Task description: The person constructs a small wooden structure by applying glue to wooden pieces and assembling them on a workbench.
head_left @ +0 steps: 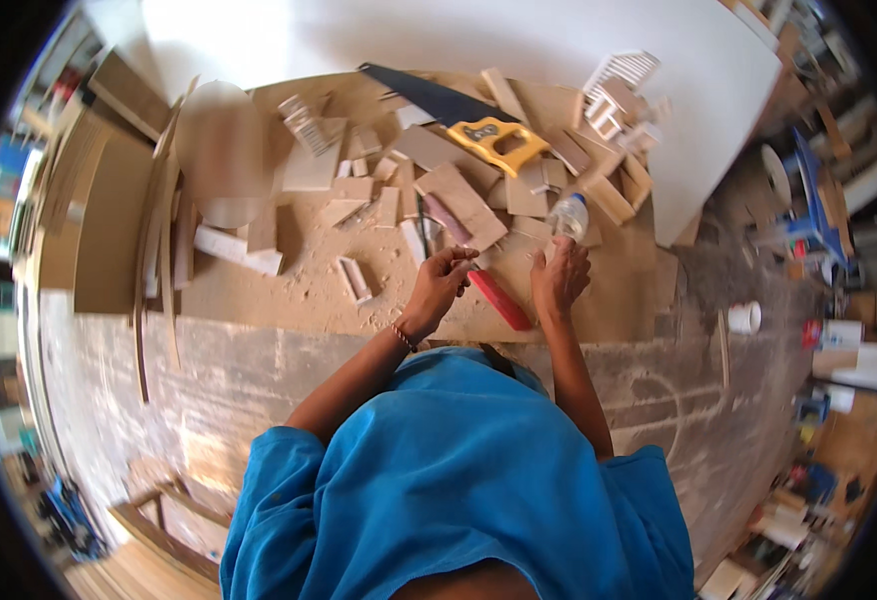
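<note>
In a cluttered workshop, a brown workbench (609, 310) scattered with sawdust and wood scraps stretches out before a person in a blue shirt (459, 440). Nearest on the bench, a long red handle (500, 299) lies between the two hands — its far end just beside the left fingertips, its long axis slanting back toward the body and rightward. The left hand (446, 275) is narrow, thumb and fingers drawn together; whether they pinch anything, I cannot tell. The right hand (562, 278) is loosely curled, thumb apart, over the near end of a clear bottle (571, 220); its blue cap points away, and the grip is unclear. Beyond lies a yellow-handled saw (454, 108) — then a white panel (529, 40).
</note>
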Motion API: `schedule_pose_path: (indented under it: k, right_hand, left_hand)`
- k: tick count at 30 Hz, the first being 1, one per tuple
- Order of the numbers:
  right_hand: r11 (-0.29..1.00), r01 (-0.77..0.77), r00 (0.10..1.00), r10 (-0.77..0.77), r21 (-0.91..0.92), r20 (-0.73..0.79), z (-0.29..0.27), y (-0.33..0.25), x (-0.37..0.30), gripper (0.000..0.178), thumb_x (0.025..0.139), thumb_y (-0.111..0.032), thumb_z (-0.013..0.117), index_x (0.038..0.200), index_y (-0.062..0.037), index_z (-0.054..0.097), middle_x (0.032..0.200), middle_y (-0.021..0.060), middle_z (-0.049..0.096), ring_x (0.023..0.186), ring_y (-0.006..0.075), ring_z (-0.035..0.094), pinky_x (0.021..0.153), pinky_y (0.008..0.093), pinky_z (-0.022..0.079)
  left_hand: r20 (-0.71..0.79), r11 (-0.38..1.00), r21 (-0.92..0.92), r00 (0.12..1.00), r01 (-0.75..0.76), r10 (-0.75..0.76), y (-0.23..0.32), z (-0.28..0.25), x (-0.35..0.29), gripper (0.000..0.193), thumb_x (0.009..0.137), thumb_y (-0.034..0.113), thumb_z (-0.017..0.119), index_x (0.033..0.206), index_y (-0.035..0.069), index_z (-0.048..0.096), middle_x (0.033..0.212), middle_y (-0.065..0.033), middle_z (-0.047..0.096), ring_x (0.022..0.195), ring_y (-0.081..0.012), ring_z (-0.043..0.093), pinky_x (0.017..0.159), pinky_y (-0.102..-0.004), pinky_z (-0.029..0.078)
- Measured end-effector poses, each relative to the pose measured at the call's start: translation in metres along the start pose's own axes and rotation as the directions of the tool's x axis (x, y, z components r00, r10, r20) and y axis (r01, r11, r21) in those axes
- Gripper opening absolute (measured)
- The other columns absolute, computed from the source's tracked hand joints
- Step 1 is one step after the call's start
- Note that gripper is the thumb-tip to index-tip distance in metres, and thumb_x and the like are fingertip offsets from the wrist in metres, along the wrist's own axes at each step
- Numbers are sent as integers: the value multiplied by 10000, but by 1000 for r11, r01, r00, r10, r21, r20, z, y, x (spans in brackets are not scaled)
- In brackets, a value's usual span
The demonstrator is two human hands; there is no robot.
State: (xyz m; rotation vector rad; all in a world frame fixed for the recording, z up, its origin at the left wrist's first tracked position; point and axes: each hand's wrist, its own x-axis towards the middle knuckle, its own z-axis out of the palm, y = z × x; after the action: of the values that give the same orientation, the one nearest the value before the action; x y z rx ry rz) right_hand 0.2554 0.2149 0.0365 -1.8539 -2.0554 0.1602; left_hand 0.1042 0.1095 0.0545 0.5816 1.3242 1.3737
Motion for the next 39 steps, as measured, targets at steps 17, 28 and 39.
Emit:
schedule_pose_path:
  k: [17,28,39]
  right_hand:
    - [998,17,983,-4,-68,184,6,34,8,362,782,-81,523,1131,17,541,835,204,597,706,308,642,620,364,533]
    - [998,35,922,-50,46,385,-39,43,9,212,728,-28,507,906,50,593,793,259,624,820,344,635,740,408,504]
    - [759,-199,944,-21,619,329,-107,66,1,221,818,-78,489,1001,-26,602,729,120,610,667,205,600,622,317,457]
  left_hand:
    - [567,624,443,740,-644,362,-1,128,161,196,770,92,652,960,45,649,840,-135,660,779,-234,641,694,-323,483]
    - [382,514,677,848,-527,366,-34,147,155,193,748,137,671,940,123,655,853,-113,664,821,-311,627,679,-476,429]
    - [204,933,77,921,-352,331,55,76,77,294,817,-18,607,1105,-28,551,820,-48,632,773,-122,602,711,-248,484]
